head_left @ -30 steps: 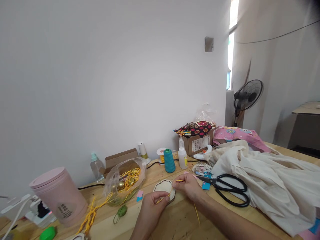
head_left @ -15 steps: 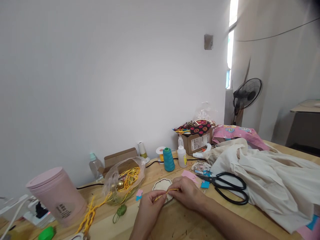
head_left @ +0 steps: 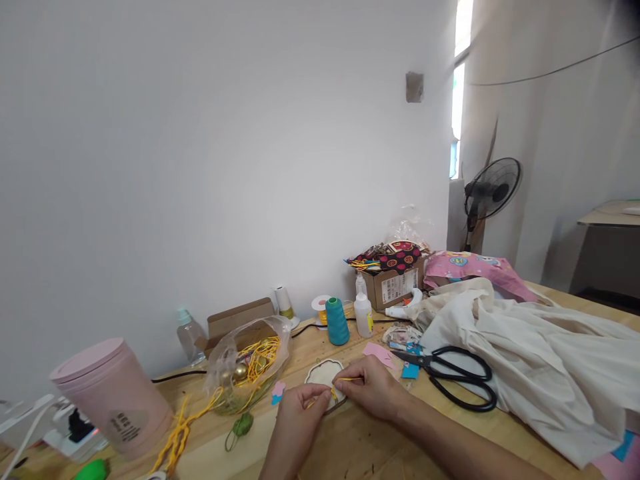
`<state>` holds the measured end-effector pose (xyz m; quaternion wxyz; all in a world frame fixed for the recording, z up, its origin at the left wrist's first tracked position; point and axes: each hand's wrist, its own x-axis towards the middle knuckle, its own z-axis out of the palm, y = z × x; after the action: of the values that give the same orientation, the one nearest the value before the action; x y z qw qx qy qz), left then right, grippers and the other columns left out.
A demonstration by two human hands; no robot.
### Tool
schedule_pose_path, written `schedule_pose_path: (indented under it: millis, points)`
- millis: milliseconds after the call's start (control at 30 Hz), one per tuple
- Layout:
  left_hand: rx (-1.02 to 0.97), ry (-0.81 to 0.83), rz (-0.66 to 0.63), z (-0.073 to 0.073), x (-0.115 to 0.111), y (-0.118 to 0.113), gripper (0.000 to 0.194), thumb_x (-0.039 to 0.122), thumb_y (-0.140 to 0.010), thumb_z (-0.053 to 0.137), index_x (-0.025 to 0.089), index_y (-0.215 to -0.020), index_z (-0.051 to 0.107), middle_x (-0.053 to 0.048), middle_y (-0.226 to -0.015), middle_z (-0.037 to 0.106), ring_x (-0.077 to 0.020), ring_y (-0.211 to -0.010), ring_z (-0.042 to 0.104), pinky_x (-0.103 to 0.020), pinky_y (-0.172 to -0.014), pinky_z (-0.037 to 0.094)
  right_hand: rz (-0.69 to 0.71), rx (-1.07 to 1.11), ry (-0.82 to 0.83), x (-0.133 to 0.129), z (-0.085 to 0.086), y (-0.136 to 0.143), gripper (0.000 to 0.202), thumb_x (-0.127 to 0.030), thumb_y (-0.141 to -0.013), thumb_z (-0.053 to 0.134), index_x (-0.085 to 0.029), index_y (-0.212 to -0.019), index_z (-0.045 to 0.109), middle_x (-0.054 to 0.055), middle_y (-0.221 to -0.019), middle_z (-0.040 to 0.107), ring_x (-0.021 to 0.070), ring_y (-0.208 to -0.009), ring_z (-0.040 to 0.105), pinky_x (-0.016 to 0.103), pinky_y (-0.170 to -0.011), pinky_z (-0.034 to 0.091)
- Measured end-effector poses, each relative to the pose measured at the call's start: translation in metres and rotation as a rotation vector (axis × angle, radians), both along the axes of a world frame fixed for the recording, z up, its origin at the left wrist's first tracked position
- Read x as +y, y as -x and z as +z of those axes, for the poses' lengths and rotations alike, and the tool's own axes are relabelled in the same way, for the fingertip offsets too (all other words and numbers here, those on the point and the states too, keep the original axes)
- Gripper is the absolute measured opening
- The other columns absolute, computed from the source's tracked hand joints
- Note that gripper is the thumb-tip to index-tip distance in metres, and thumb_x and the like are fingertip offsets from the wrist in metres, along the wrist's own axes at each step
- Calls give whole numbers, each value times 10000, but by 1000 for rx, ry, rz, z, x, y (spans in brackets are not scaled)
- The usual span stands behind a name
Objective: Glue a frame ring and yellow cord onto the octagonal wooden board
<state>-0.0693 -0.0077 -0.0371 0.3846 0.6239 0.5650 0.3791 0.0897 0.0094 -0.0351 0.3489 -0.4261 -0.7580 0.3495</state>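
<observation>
Both hands are close together over the near middle of the table. My left hand [head_left: 301, 417] pinches a yellow cord [head_left: 349, 379] between thumb and fingers. My right hand [head_left: 373, 385] grips the same cord a little to the right, and its end sticks out past the fingers. Beneath the fingertips lies a small cream fabric piece [head_left: 323, 373] with a dark scalloped edge, partly covered by the hands. Just right of my right hand are a pink paper scrap [head_left: 379, 353] and black-handled scissors [head_left: 460, 377].
A teal thread cone [head_left: 337, 323] and a white glue bottle [head_left: 363, 315] stand behind the hands. To the left are a plastic bag [head_left: 225, 363] with yellow cord, green yarn [head_left: 243, 424] and a pink canister [head_left: 113, 400]. White cloth [head_left: 530, 353] covers the right side.
My hands have drawn slightly apart, so more of the cream piece and the cord between them shows. The camera view has shifted slightly.
</observation>
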Motion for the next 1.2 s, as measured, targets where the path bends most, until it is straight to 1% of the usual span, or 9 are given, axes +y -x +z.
schedule_pose_path:
  millis: [100,233,367,533,700,800,933,1100,1200]
  points:
    - [-6,-2,-24,-1,1,1,267,316,-641,533,113,-732,679,-44,-649,676,-202,-680,581,-274,-635,427,15,63,-4,0,-1,2,247,-246,-709,453,-133,-691,672,-18,-568,545,100,-559,451,165,-489,307]
    - [-13,5,-65,1,0,0,250,306,-658,514,125,-718,675,-40,-670,676,-196,-689,578,-265,-635,423,-30,136,84,0,1,5,227,-225,-682,469,-111,-667,665,-3,-571,554,92,-533,441,157,-466,314]
    - [1,18,-54,3,-2,-3,230,300,-652,515,127,-693,659,-47,-702,674,-196,-696,576,-259,-630,423,-94,99,95,-2,4,7,209,-207,-660,479,-112,-621,660,-9,-516,519,73,-472,383,153,-421,276]
    - [34,-17,-29,5,-4,-5,202,290,-653,511,132,-676,635,-41,-681,663,-192,-689,576,-255,-630,423,-85,82,48,-1,0,8,214,-217,-663,474,-123,-626,663,-21,-484,474,61,-446,330,153,-391,223]
    - [34,15,-39,5,-5,-5,227,302,-643,525,130,-723,648,-64,-739,678,-206,-718,587,-270,-655,429,-92,77,50,2,-5,8,209,-223,-654,479,-125,-633,662,-41,-434,397,55,-421,274,163,-378,179]
    - [23,18,-48,4,-4,-5,246,316,-634,538,122,-729,656,-78,-757,682,-215,-733,588,-276,-663,432,-103,104,72,2,-6,9,210,-230,-647,483,-120,-630,661,-36,-440,421,57,-423,284,163,-379,183]
    - [7,25,-37,3,-3,-4,233,321,-624,551,128,-682,667,-65,-707,687,-217,-710,592,-274,-643,435,-112,190,152,2,-6,10,195,-205,-618,491,-99,-611,655,-16,-478,491,60,-437,343,154,-389,224]
    - [9,23,0,7,-4,-7,233,325,-605,565,131,-647,687,-54,-671,691,-221,-680,591,-265,-606,434,-125,265,221,4,-7,10,160,-169,-579,502,-93,-572,643,-20,-458,502,60,-427,356,155,-391,230]
    - [18,32,-2,8,-4,-8,242,331,-609,558,132,-647,690,-50,-658,689,-221,-668,589,-258,-577,429,-141,284,272,6,-8,9,145,-161,-567,507,-93,-559,635,-28,-443,495,54,-409,343,155,-382,225]
